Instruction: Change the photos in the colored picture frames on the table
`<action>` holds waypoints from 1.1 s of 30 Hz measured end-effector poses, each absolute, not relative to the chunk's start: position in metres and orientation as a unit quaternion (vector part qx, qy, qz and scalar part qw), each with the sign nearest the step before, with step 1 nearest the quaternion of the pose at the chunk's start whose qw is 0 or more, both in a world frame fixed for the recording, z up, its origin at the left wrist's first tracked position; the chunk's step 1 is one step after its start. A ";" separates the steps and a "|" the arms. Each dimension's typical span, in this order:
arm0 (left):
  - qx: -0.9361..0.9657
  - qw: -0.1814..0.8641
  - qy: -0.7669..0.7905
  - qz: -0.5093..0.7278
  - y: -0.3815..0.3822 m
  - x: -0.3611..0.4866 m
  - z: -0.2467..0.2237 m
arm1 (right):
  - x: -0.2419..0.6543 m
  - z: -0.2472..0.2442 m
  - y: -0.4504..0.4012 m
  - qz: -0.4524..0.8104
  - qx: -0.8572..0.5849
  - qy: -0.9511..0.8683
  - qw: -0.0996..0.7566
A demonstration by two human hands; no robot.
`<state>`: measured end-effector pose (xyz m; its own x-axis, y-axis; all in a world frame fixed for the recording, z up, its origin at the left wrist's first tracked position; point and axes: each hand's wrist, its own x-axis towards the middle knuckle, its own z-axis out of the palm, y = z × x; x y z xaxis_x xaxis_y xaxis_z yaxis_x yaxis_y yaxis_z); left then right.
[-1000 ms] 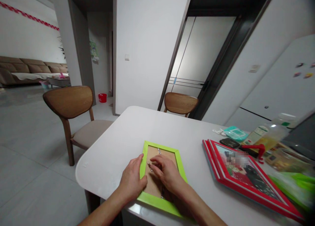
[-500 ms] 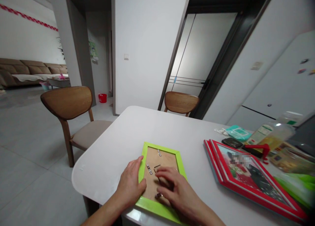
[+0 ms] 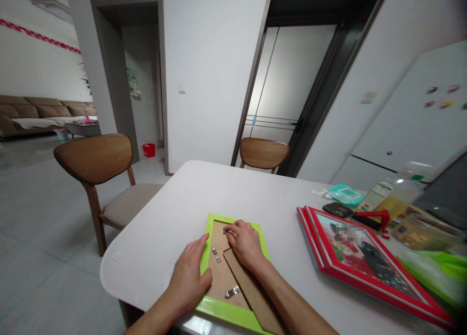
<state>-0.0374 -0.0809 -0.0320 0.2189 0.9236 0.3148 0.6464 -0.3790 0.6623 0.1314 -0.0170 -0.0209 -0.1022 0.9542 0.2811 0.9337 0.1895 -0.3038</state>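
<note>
A lime-green picture frame (image 3: 224, 309) lies back side up at the near edge of the table. Its brown backing board (image 3: 219, 281) carries small metal clips. My left hand (image 3: 188, 274) grips the frame's left edge, with the thumb at the inner side. At the far end, the fingers of my right hand (image 3: 246, 245) are closed on a metal clip (image 3: 227, 232), which they partly cover. Another clip (image 3: 216, 254) sits at the left side, and a third clip (image 3: 232, 292) at the near end. A brown stand leg (image 3: 246, 281) runs partly beneath my right forearm.
Red picture frames (image 3: 328, 257) lie stacked on the right of the white table (image 3: 175, 203). Behind them are a black object (image 3: 337, 210), a wipes pack (image 3: 346, 194), a bottle (image 3: 392, 194) and a plastic food box (image 3: 419, 230). Wooden chairs (image 3: 97, 159) stand at the left and far side.
My right hand has moved from the near part of the backing to the far clip and closed on it. The near clip and stand leg show more clearly. My left hand stays at the edge.
</note>
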 end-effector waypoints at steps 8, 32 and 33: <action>0.751 0.195 0.534 0.337 -0.082 -0.038 -0.033 | 0.138 0.000 -0.051 0.054 -0.611 -0.758 0.222; 0.440 0.630 0.406 0.495 -0.088 -0.062 0.013 | 0.152 0.026 -0.098 0.137 -0.595 -0.712 0.348; 0.425 0.632 0.418 0.495 -0.087 -0.072 0.014 | 0.162 0.017 -0.095 0.105 -0.628 -0.695 0.333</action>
<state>-0.0720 -0.0867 0.0144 0.1595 0.9814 -0.1068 -0.2699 0.1474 0.9515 0.1623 -0.0946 0.0174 0.0116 0.9434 0.3313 0.8038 0.1883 -0.5643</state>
